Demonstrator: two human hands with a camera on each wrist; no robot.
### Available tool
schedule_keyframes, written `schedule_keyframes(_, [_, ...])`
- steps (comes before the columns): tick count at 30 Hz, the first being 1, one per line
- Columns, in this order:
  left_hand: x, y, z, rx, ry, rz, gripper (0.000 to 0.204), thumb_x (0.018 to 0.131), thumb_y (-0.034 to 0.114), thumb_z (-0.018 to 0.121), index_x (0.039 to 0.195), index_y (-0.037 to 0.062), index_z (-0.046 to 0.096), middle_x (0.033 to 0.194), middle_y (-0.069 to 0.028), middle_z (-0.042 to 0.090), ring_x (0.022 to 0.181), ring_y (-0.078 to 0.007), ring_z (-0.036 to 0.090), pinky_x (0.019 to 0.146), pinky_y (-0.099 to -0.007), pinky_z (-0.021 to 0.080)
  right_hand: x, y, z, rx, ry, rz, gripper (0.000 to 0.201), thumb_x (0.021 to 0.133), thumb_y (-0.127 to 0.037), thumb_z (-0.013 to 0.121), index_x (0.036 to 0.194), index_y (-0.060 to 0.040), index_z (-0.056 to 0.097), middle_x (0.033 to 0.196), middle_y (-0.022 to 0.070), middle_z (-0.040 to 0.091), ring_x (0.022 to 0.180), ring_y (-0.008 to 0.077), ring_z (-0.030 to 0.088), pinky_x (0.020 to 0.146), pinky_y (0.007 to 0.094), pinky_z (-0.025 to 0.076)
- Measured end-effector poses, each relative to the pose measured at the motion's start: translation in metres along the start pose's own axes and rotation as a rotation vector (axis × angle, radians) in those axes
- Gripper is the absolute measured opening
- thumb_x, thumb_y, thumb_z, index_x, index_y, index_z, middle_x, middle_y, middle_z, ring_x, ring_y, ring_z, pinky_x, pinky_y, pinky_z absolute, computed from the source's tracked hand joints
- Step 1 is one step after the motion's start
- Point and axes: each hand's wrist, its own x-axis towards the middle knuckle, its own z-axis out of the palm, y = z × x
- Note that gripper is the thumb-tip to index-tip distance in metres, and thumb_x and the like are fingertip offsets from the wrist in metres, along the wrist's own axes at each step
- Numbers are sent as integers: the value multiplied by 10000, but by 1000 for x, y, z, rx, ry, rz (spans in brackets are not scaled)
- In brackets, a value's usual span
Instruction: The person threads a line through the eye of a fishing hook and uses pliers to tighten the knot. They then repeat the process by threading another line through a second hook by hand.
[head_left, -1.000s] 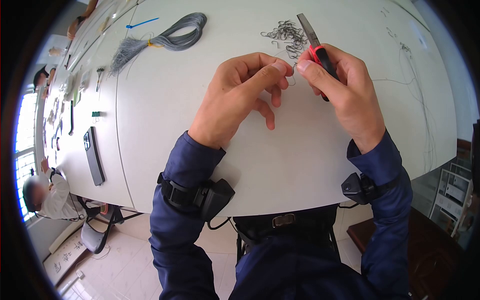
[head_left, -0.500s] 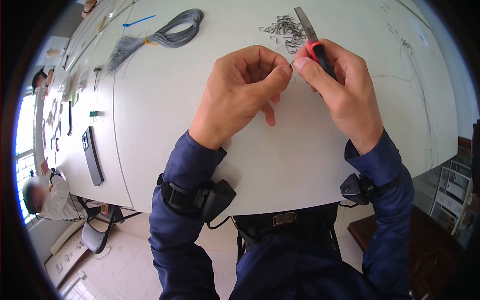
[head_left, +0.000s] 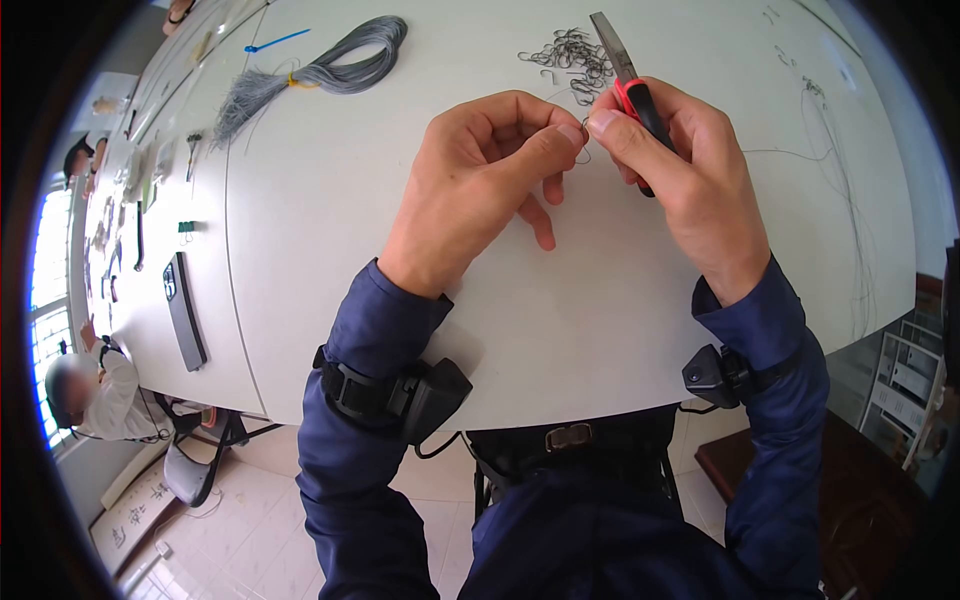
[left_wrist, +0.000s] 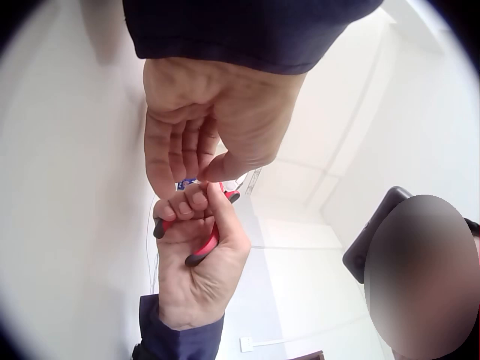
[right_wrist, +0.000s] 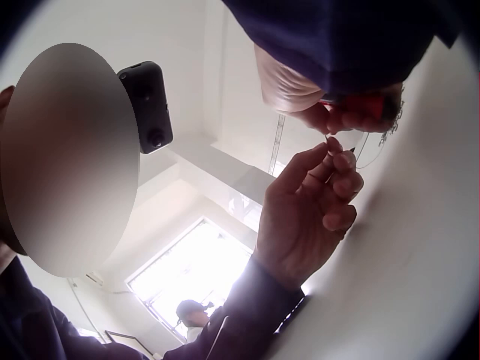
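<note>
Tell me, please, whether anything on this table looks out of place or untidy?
Nothing looks damaged or spilled. The wire hooks lie in a loose tangled heap behind the hands, and thin stray wires trail over the table at the right. Both look like work clutter.

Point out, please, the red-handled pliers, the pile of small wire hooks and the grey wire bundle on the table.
red-handled pliers [head_left: 640, 100]: head view, on the red and black handle in the right hand.
pile of small wire hooks [head_left: 568, 55]: head view, on the middle of the heap.
grey wire bundle [head_left: 330, 70]: head view, on the looped strands.
</note>
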Motion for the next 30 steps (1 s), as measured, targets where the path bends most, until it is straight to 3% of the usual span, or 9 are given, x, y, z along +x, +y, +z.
schedule_keyframes(23, [2,0,-5,-140,-16,-45,235,989,189,580,1026,-39,626,864,-67,610,706,-136,603,458,-285,537,0,0,1,11,-12,-6,180,929,-182,653,902,-4,656,750,-9,603,678,62,506,633,238,412])
schedule_keyframes(30, [0,2,0,-41,5,-36,199,963,142,606,1019,-47,634,855,-64,603,711,-140,603,465,-283,546,-1,1,2,2,-3,-11,216,941,-214,658,883,-6,648,732,-16,589,670,57,487,619,240,398])
